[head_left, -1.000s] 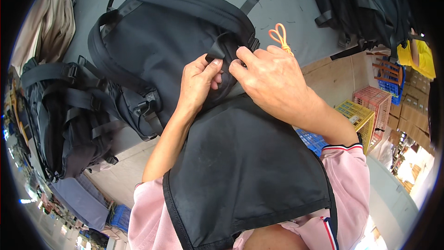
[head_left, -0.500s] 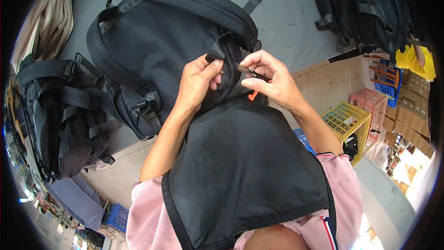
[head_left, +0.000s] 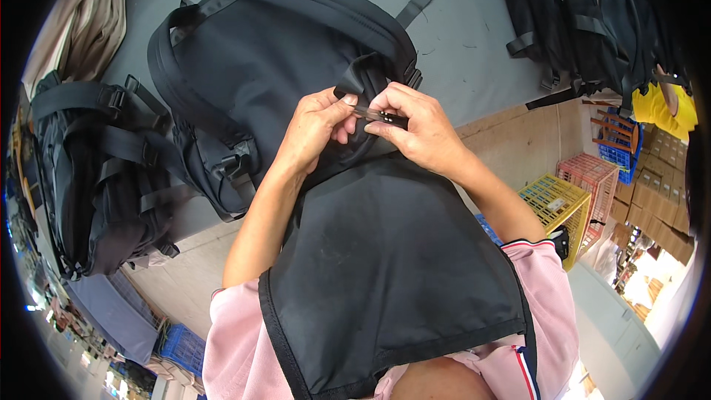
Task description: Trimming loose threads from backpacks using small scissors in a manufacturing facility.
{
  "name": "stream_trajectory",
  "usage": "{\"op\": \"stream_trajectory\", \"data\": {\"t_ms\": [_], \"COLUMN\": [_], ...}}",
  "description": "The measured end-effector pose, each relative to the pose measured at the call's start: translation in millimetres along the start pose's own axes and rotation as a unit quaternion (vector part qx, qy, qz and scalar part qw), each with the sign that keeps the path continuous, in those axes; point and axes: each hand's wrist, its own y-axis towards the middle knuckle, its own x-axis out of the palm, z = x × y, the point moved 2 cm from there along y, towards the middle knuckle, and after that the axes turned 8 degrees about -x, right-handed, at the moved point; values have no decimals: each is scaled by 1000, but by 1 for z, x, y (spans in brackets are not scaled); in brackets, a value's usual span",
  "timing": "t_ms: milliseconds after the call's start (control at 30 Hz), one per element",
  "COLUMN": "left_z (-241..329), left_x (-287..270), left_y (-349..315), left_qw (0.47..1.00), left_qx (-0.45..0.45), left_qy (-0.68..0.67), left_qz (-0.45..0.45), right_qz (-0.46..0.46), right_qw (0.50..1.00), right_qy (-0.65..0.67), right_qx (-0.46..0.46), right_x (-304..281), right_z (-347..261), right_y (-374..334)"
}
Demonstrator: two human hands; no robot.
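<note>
Grey tabletop [head_left: 466, 37] lies under the black backpack [head_left: 274, 48], whose near-right corner both hands work at. Remotely, I see the left hand [head_left: 315, 124] closed in a pinch on a webbing strap [head_left: 354, 78], and the right hand [head_left: 421, 124] curled around thread snips [head_left: 385, 116], tips near the pinch. I'd hold the flat webbing taut, angling the metal blades off the backpack's smooth, matte, rounded cloth.

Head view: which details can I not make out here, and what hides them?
Head view:
Small tool: rear end, covered by the right hand.
Its tip: too small to tell whether it touches the black strap.
Black strap: pinched part, covered by the left hand.
Black backpack: near side, partly behind that hand.
Black bags, upper right: cut off by the top edge.
</note>
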Motion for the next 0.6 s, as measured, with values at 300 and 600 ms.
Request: {"op": "stream_trajectory", "data": {"t_ms": [300, 600], "left_z": [1, 2], "left_x": [-1, 0], "left_y": [6, 4], "left_qw": [1000, 999], "left_qx": [-9, 15], "left_qy": [18, 36], "left_qz": [7, 22], "right_qz": [-63, 103], "right_qw": [973, 952], "right_qy": [220, 248], "right_qx": [8, 148], "right_x": [-6, -1], "right_z": [10, 17], "right_y": [-24, -33]}}
